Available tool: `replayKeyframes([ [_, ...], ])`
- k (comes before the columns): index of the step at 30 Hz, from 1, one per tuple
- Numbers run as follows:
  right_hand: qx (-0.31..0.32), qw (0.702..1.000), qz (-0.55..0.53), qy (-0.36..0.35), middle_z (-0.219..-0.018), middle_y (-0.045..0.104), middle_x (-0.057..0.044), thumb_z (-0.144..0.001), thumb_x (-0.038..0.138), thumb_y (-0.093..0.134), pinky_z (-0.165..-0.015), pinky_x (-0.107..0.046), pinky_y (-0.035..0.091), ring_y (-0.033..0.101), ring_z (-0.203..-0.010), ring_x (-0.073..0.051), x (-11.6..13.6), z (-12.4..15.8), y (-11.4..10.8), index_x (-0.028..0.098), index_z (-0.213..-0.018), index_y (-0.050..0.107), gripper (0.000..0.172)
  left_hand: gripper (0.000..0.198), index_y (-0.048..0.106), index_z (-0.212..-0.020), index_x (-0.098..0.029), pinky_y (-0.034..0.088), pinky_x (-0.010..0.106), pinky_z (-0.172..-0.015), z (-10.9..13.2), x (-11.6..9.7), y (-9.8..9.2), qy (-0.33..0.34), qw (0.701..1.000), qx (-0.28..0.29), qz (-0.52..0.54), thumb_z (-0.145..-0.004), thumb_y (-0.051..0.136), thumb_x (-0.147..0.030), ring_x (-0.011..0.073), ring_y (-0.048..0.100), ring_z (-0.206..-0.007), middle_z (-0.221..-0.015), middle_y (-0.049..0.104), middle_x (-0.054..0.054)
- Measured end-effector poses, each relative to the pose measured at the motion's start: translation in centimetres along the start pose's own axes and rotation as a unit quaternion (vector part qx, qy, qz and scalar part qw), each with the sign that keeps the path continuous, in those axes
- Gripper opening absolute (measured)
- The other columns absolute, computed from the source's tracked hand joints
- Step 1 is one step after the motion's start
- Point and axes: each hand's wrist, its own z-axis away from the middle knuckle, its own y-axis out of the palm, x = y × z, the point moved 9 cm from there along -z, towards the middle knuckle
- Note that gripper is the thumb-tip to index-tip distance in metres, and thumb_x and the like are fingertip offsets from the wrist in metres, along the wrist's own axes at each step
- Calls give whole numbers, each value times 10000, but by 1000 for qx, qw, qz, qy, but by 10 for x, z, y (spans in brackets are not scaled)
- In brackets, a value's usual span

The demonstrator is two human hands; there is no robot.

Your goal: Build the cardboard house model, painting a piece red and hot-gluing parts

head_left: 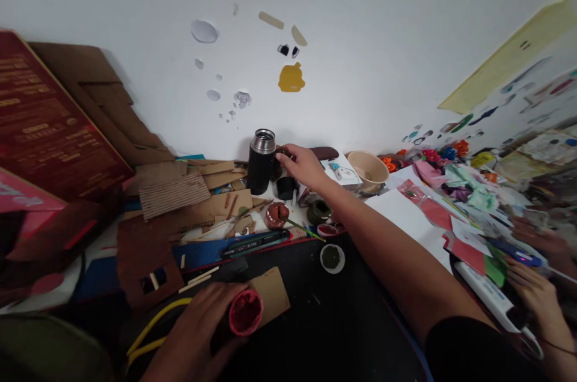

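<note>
My left hand is wrapped around a small jar of red paint, its open mouth and smeared red rim facing up. A black thermos with a bare steel neck stands upright against the wall. Beside its right edge is my right hand, the fingers curled in; a dark thing shows under them, which I cannot make out. Below sits a black cup-like lid. Nearer stand a reddish-brown lump-filled pot with a green brush across it, and a white lid with dark green paint.
Cardboard pieces and thin sticks lie at the left, with a cutter knife along the mat's edge. A beige bowl stands at the back right. Another person's hand is at the far right, near a white power strip.
</note>
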Motion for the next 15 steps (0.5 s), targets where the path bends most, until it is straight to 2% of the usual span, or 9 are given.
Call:
replayKeyframes([
  [2,3,998,62,6,-968,791,-57,-1057,326,582,-791,-300,462,699,-885,-227,0,-2,2,223,-1041,747,195,622,564,-1443,-333,667,419,-923,1,2,1,-5,1000,-1,8,-856,768,-308,310,773,-1149,-1327,778,57],
  [6,-1,988,153,8,-963,790,-82,-1096,329,525,-796,-307,421,687,-919,-248,-1,-6,2,218,-990,735,261,649,578,-1445,-353,660,403,-939,-1,3,0,-18,999,0,33,-836,789,-287,300,768,-1152,-1324,779,41],
  [11,-71,987,142,24,-850,759,-71,-1137,431,432,-776,-306,415,681,-872,-248,2,-14,-13,224,-934,703,397,672,565,-1437,-354,657,371,-942,-5,1,0,-21,999,18,42,-812,778,-229,281,768,-1154,-1324,776,33],
  [15,-39,985,158,48,-849,760,-84,-1129,368,474,-799,-312,418,684,-877,-251,-2,-27,-7,209,-906,697,353,744,529,-1475,-356,655,400,-967,-4,0,0,-8,999,18,29,-791,799,-236,303,767,-1160,-1339,773,38],
])
